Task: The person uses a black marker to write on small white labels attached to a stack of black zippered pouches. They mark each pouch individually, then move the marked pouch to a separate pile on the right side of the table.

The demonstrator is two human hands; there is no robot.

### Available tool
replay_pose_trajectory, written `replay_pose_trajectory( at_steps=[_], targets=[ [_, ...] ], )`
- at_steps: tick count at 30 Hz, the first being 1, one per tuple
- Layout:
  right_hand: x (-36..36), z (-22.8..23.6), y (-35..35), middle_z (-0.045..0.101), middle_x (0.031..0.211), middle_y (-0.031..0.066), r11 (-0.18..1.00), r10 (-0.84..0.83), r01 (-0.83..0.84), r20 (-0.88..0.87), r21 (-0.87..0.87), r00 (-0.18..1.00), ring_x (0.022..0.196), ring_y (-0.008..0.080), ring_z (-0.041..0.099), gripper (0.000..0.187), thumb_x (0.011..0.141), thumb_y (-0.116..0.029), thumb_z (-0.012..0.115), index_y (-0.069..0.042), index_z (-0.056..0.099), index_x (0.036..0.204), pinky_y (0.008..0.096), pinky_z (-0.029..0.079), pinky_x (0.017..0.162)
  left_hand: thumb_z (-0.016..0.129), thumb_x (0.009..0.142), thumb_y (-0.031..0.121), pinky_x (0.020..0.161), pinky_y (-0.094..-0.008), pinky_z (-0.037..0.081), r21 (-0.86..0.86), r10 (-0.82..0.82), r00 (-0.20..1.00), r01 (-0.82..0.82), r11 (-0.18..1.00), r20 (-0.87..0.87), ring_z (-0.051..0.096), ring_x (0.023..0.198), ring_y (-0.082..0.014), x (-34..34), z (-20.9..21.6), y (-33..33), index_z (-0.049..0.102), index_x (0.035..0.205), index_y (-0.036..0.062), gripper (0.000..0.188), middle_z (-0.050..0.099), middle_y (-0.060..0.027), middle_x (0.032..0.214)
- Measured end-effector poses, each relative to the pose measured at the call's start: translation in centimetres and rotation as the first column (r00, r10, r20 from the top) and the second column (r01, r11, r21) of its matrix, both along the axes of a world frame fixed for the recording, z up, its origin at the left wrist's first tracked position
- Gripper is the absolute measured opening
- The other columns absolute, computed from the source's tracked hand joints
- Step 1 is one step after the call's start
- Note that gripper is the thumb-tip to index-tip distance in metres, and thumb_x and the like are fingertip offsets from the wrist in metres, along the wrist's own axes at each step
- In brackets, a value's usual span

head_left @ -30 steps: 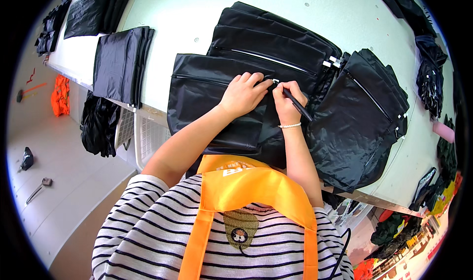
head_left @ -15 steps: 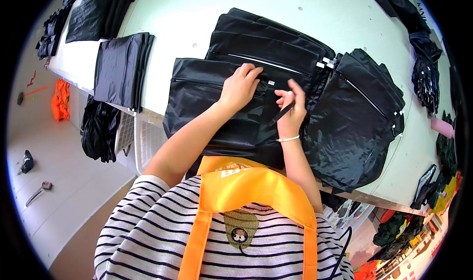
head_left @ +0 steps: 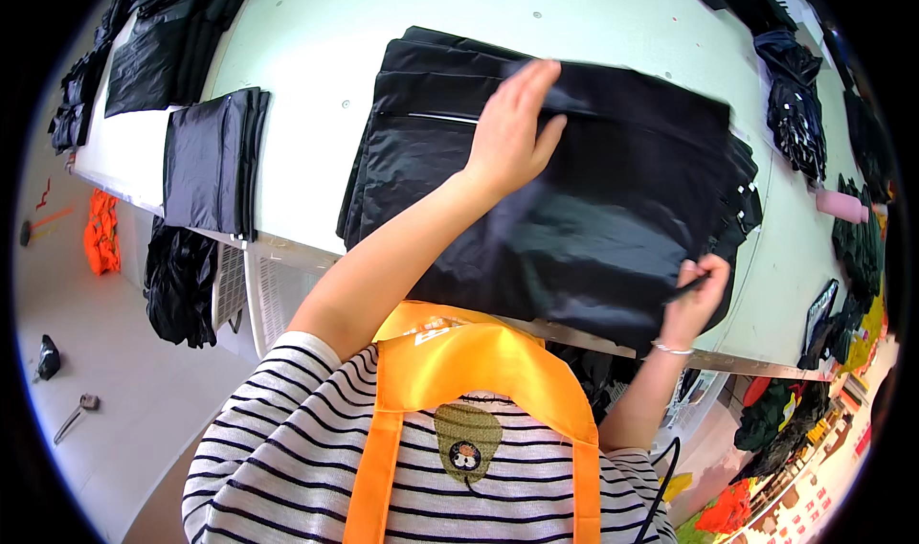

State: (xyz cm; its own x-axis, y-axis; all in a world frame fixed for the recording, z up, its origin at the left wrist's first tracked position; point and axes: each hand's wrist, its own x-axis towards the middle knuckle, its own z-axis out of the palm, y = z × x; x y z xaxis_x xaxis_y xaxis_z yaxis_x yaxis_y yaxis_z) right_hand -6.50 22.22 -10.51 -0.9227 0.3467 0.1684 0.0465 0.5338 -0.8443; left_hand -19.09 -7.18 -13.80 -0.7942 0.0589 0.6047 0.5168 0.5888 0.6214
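Fabric [head_left: 603,228] beneath outstretched left fingers [head_left: 528,84], right fingers [head_left: 711,268] near its edge, curled around pen [head_left: 685,289]

black sheet [head_left: 613,247] under the left hand [head_left: 517,127] looked like coated cloth or plastic, couldn't tell which: smooth, glossy, pale sheen toward the right hand [head_left: 696,300]. zip-like strip [head_left: 426,117] just left of the left hand had a bright shine. folded black stack [head_left: 206,161] farther left looked equally slick, softly creased. white tabletop [head_left: 459,8] beyond the left hand was smooth, low gloss. nearer the body than both hands, orange apron [head_left: 459,357] was satiny cloth, striped shirt [head_left: 287,429] matt knit. crate [head_left: 276,290] down-left of the left hand looked like plastic.
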Motion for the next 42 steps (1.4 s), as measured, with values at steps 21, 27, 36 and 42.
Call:
replay_pose_trajectory(
  at_steps=[21, 27, 36, 42],
  targets=[
    [-4.9, -6.8, -14.2, 0.066, 0.087, 0.0027, 0.844, 0.163, -0.131, 0.016, -0.519, 0.986, 0.081, 0.0076, 0.066, 0.017, 0.1, -0.016, 0.055, -0.001, 0.063, 0.104, 0.0191, 0.05, 0.071, 0.06, 0.092, 0.038, 0.096, -0.04, 0.042, -0.547, -0.001, 0.914, 0.244, 0.801, 0.405, 0.053, 0.114, -0.0264, 8.7, -4.8, -5.9, 0.056, 0.132, 0.0128, 0.047, 0.054, -0.007, 0.128],
    [-7.2, -11.7, -17.1, 0.063, 0.078, 0.0004, 0.869, 0.221, -0.212, -0.034, -0.446, 0.975, 0.065, 0.0051, 0.056, 0.01, 0.089, -0.008, 0.068, -0.003, 0.06, 0.091, 0.0202, 0.046, 0.061, 0.061, 0.091, 0.036, 0.08, -0.0379, 0.045, -0.532, 0.051, 0.916, 0.185, 0.826, 0.397, 0.055, 0.097, -0.0226, 7.2, -5.4, -5.1, 0.061, 0.126, 0.0192, 0.039, 0.056, -0.0041, 0.115],
    [-7.6, -11.8, -18.5, 0.053, 0.057, 0.0051, 0.963, 0.214, -0.237, -0.171, -0.131, 0.962, 0.049, 0.0107, 0.051, 0.019, 0.082, -0.004, 0.07, -0.003, 0.053, 0.072, 0.0245, 0.042, 0.048, 0.064, 0.088, 0.037, 0.071, -0.0357, 0.041, -0.579, 0.073, 0.953, 0.117, 0.807, 0.294, 0.053, 0.089, -0.0195, 7.1, -6.2, -5.1, 0.064, 0.121, 0.0236, 0.035, 0.056, -0.0003, 0.111],
    [-7.6, -11.5, -18.6, 0.053, 0.056, 0.0046, 0.966, 0.219, -0.239, -0.183, -0.098, 0.958, 0.049, 0.0102, 0.051, 0.018, 0.082, -0.004, 0.07, -0.002, 0.055, 0.073, 0.0244, 0.042, 0.049, 0.065, 0.088, 0.037, 0.072, -0.0359, 0.041, -0.573, 0.073, 0.953, 0.116, 0.811, 0.296, 0.053, 0.088, -0.0201, 7.2, -6.4, -5.1, 0.064, 0.121, 0.0235, 0.036, 0.055, -0.0004, 0.111]
  ],
)
